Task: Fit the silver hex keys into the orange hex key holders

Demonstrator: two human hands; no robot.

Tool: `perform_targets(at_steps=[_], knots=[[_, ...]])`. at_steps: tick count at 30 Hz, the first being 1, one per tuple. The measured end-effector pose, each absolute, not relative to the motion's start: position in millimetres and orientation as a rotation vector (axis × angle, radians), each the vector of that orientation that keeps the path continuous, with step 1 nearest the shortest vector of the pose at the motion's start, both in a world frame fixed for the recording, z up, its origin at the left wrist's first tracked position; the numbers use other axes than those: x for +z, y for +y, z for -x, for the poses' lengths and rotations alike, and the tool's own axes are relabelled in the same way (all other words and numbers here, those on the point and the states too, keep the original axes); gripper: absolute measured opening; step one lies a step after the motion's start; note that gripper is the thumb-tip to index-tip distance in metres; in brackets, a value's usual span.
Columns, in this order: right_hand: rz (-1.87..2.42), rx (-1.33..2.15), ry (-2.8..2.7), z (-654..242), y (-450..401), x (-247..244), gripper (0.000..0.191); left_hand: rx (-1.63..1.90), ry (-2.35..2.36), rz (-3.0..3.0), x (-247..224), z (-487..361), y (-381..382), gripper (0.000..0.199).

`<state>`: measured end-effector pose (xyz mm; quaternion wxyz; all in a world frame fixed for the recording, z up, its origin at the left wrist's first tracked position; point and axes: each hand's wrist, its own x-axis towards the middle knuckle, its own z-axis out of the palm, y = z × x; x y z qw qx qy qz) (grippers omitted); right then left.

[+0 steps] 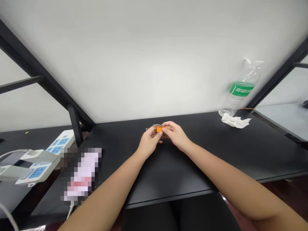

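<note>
Near the middle of the black surface, well in from its front edge, a small orange piece is held up between two bare hands. The left hand curls around its left end, the thumb angled up toward its lower edge. The right hand takes the other end, with the thumb on the near face and the index finger bent over the top. Each grip is closed on the piece, so the fingertips almost meet. A thin dull strip shows just above the orange, and some narrow brownish slats peek out below and at the left; how they join is too small to tell.

On the left, beyond a slanting black frame bar, lies a white power strip with blue sockets and bulky plugs in it. Between it and the left forearm is a pixelated pale rectangle, a white cable running from its near end. At the back right, by the pale wall, a clear plastic bottle with a green label appears tilted, a crumpled white tissue just before its base.
</note>
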<state>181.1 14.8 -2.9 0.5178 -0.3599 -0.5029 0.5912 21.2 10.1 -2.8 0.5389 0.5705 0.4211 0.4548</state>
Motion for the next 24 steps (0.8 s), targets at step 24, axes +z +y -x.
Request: perform_targets(at_steps=[24], knots=[[1.106,1.425,-1.694,-201.6,20.0,-5.9,0.019,1.051,1.208,-1.454,10.8,-14.3,8.8,0.036]])
